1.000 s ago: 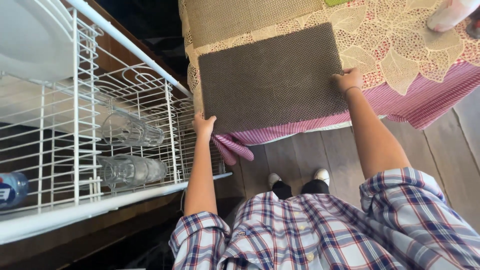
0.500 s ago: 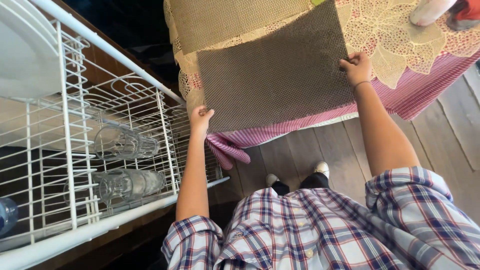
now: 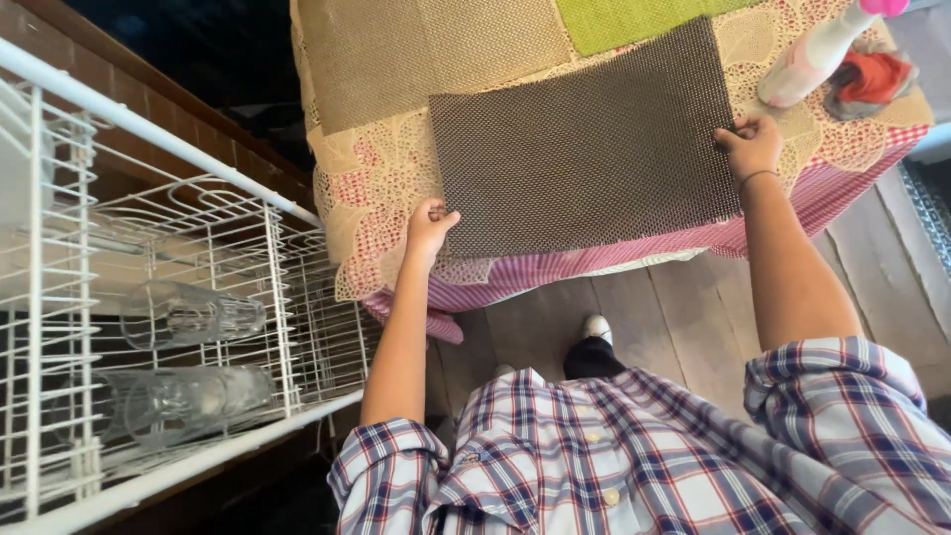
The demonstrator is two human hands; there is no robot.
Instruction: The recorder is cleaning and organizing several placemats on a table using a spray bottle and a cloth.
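- Gripping the near left corner of a dark brown woven placemat (image 3: pixel 584 149), the left hand (image 3: pixel 430 226) is closing its fingers around that corner, right at the near edge of the table (image 3: pixel 347 198).
- The right hand (image 3: pixel 751 146) is pinching the placemat's right edge, thumb on top and fingers curled shut on the weave, with a thin band circling the wrist.
- The placemat is lying flat on the table, its near edge running along the table's near edge and tilting a little, so its near left corner is hanging just past the edge where the left hand is holding it.
- A cream lace cloth (image 3: pixel 381 168) is covering the table over a red checked cloth (image 3: pixel 614 260), which is hanging down the near side.
- A tan placemat (image 3: pixel 416 50) is lying toward the far left corner of the table, touching the dark one's far left corner, and a green placemat (image 3: pixel 634 15) is lying along the far edge just beyond it.
- A pale bottle with a pink cap (image 3: pixel 817 50) and a crumpled orange cloth (image 3: pixel 872 79) are sitting near the right edge of the table, just beside the right hand.
- A white wire rack (image 3: pixel 277 297) is standing left of the table, with two clear glasses (image 3: pixel 188 315) lying on their sides in it.
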